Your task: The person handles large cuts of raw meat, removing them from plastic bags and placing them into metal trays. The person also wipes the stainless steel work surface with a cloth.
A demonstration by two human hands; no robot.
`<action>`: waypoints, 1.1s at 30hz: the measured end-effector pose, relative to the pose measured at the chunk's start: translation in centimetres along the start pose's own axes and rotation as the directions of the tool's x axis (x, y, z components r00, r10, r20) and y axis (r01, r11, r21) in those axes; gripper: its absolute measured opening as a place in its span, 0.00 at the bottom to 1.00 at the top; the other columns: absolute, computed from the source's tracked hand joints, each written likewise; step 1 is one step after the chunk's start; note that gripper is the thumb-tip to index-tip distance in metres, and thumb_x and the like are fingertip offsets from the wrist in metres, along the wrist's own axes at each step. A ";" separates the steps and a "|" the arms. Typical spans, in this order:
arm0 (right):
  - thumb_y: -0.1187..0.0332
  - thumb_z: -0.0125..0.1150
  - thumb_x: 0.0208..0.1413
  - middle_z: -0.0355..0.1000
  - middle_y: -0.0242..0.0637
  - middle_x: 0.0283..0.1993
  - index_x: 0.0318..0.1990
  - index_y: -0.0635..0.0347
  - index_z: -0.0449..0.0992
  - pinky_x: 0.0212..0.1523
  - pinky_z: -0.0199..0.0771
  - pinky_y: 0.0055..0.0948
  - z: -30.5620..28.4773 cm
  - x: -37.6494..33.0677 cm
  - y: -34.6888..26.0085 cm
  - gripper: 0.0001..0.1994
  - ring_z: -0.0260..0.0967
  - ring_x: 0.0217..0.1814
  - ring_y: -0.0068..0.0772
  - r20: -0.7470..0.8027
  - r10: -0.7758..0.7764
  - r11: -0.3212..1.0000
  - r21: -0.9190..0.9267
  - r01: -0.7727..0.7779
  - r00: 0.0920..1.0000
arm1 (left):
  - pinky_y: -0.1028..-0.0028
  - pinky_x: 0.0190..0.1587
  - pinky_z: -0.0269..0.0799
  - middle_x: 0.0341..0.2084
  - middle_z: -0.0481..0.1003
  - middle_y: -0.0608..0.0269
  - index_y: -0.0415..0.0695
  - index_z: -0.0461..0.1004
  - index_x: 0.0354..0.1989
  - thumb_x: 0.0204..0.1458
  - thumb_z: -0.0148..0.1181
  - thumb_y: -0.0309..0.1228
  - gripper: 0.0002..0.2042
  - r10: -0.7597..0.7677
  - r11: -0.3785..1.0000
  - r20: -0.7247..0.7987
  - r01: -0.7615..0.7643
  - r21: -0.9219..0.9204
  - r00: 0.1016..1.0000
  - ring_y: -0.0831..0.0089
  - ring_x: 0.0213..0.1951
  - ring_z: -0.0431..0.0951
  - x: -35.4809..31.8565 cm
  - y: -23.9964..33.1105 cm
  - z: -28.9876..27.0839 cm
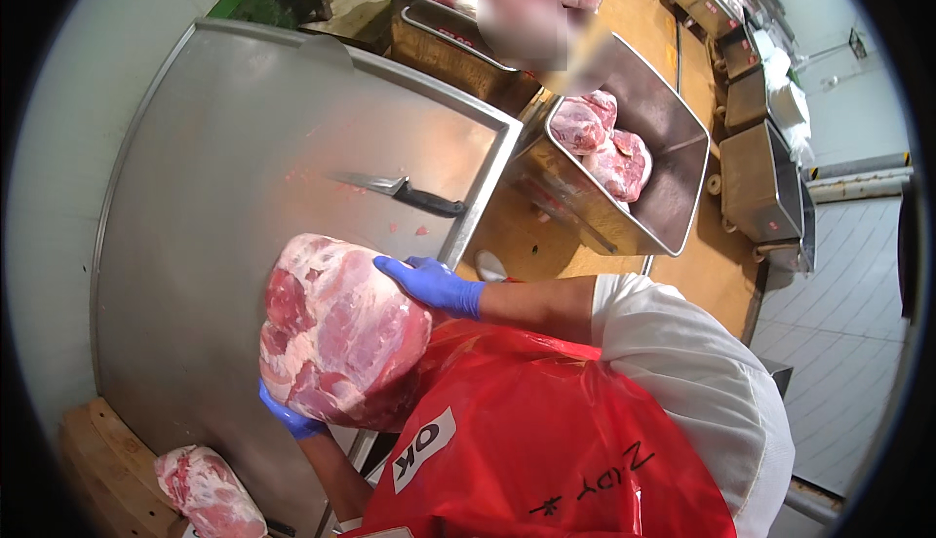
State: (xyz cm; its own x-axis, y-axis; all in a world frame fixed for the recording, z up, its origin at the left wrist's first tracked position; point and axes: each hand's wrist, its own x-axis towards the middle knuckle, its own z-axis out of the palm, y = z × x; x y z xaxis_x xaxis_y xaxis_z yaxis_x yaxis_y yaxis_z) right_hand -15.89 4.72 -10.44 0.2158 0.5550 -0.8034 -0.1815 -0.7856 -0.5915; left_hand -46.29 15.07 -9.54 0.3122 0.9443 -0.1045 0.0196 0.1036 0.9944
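A large raw pork cut [341, 333], pink with white fat, is held between my two blue-gloved hands over the near edge of the steel table [195, 197]. My right hand [434, 287] presses on its upper right side, the thumb and fingers lying along the surface. From below, my left hand [290, 416] supports its lower left side, with most of the fingers hidden by the meat. Beyond the cut, a knife [405, 193] with a black handle lies on the table, its blade pointing left. Small meat scraps lie near the knife.
A deep steel bin [673, 138] holding meat pieces [614, 153] stands right of the table. Another meat-filled bin [444, 36] is behind, partly blurred. More bins [756, 168] line the far right. Another pork cut [210, 494] rests at lower left beside a brown slatted surface [112, 460].
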 end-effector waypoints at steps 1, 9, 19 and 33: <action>0.22 0.43 0.52 0.70 0.61 0.62 0.62 0.72 0.71 0.64 0.69 0.45 -0.3 -0.7 0.3 0.54 0.69 0.65 0.58 -0.018 -0.016 1.000 -0.013 0.015 1.000 | 0.66 0.55 0.73 0.55 0.75 0.54 0.33 0.68 0.63 0.53 0.65 0.21 0.27 0.028 0.990 0.021 -0.031 0.136 0.999 0.66 0.52 0.76 -0.2 0.4 -0.1; 0.26 0.49 0.54 0.73 0.56 0.58 0.59 0.65 0.74 0.50 0.80 0.45 -5.9 -11.4 2.5 0.46 0.77 0.54 0.52 -0.111 -0.161 0.944 0.271 0.186 0.981 | 0.68 0.51 0.76 0.54 0.73 0.55 0.35 0.69 0.60 0.60 0.57 0.32 0.21 0.053 0.997 0.328 -0.068 0.035 0.943 0.67 0.52 0.76 -2.6 16.0 7.2; 0.37 0.49 0.64 0.74 0.41 0.60 0.66 0.58 0.69 0.59 0.72 0.38 -24.0 -36.0 11.5 0.36 0.73 0.57 0.37 -0.559 -0.206 0.428 0.687 0.588 0.803 | 0.58 0.66 0.66 0.61 0.72 0.53 0.41 0.68 0.64 0.67 0.40 0.48 0.27 -0.299 0.809 0.739 0.571 -0.139 0.604 0.58 0.60 0.73 -6.1 28.4 30.6; 0.41 0.55 0.62 0.74 0.34 0.21 0.26 0.59 0.79 0.26 0.75 0.35 -26.0 -25.9 38.4 0.28 0.72 0.21 0.31 -0.584 0.111 0.990 0.134 -0.039 0.804 | 0.72 0.61 0.70 0.56 0.76 0.52 0.39 0.60 0.71 0.65 0.56 0.29 0.26 -0.355 0.928 0.817 0.064 0.368 0.455 0.69 0.57 0.76 -11.9 25.0 26.4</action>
State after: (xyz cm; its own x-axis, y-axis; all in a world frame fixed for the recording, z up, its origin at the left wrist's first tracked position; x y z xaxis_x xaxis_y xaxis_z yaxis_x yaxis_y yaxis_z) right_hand -3.48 -46.92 -10.52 0.7133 0.1997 -0.6718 -0.3169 -0.7631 -0.5633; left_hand -24.45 -1.82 16.91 0.9107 0.1378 -0.3894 0.3875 0.0419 0.9209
